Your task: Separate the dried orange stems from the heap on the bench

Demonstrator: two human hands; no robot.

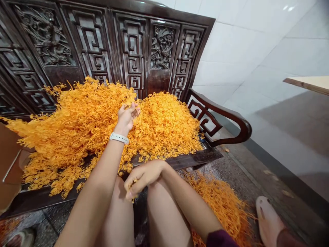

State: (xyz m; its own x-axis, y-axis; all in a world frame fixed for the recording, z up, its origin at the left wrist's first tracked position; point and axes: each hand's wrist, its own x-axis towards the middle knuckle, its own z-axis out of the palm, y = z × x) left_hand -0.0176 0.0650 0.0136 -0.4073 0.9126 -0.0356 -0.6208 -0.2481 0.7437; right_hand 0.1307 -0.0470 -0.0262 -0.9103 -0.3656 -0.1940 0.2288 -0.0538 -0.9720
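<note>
A large heap of orange artificial sprigs [77, 116] lies on the dark wooden bench, with a denser mound of orange sprigs [167, 123] at its right. My left hand [126, 117], with a pale watch band [119, 138] on the wrist, is raised where heap and mound meet. Its fingers are loosely curled, and a thin orange strand shows at their tips. Over my knees, my right hand [145, 175] is bent downward, its thumb and fingers closed on small orange sprig pieces [134, 190]. The palm is hidden.
The bench has a carved back [132, 44] and a curved armrest [244, 128] at the right. More orange strands [221, 202] are piled on the floor by my right leg. A cardboard box [9, 161] stands at left. A board edge [308, 84] juts in at right.
</note>
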